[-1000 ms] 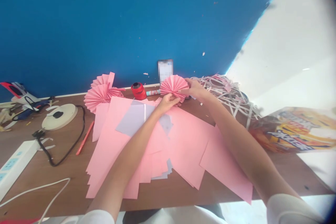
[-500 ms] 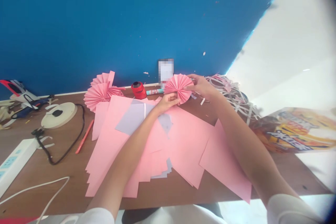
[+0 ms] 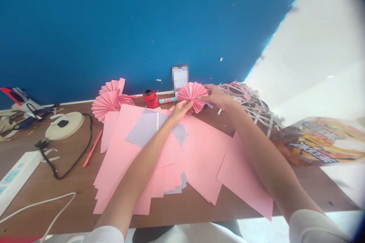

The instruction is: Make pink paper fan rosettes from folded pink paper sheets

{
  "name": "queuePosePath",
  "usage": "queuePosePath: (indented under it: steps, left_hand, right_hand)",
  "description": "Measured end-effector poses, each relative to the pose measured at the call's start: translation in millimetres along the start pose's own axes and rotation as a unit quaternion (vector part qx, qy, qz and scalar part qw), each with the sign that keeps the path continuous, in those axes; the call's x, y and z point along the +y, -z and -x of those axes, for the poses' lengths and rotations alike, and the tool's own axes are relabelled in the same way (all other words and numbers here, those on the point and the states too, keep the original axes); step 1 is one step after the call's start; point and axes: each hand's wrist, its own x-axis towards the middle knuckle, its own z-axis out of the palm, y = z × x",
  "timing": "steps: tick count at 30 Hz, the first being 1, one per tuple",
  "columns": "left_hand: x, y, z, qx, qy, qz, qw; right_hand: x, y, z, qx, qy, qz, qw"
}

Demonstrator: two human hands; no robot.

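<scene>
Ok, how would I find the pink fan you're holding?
Find the blue wall, then the red spool at its foot. Just right of it, the pleated pink fan sits between the left hand and right hand; other pink fans lie further left, untouched.

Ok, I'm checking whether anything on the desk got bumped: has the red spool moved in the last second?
No. The red spool still stands at the foot of the blue wall, just left of the small card on it.

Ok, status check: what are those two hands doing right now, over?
Left hand and right hand both pinching the pink pleated paper fan. Fan spread open, near blue wall. Red round spool just left of it, nothing blocking.
</scene>
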Motion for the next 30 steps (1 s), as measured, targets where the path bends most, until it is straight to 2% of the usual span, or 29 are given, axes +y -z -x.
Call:
queuePosePath:
  steps: [4,11,21,30]
  left_hand:
    - [-6,2.4,-5,0.069,0.014,0.076,0.995]
    - [-12,6.3,-7,0.084,0.010,0.114,0.990]
    - [-18,7.9,-7,0.153,-0.044,0.024,0.987]
    - [-2,1.5,5,0.148,-0.080,-0.098,0.981]
  right_hand:
    - [14,-5,-7,-0.052,0.033,-0.040,0.997]
    - [25,-9,-12,-0.079,0.041,-0.075,0.993]
    - [32,-17,-11,-0.127,-0.024,-0.109,0.986]
    - [32,-15,-5,-0.160,-0.059,-0.087,0.981]
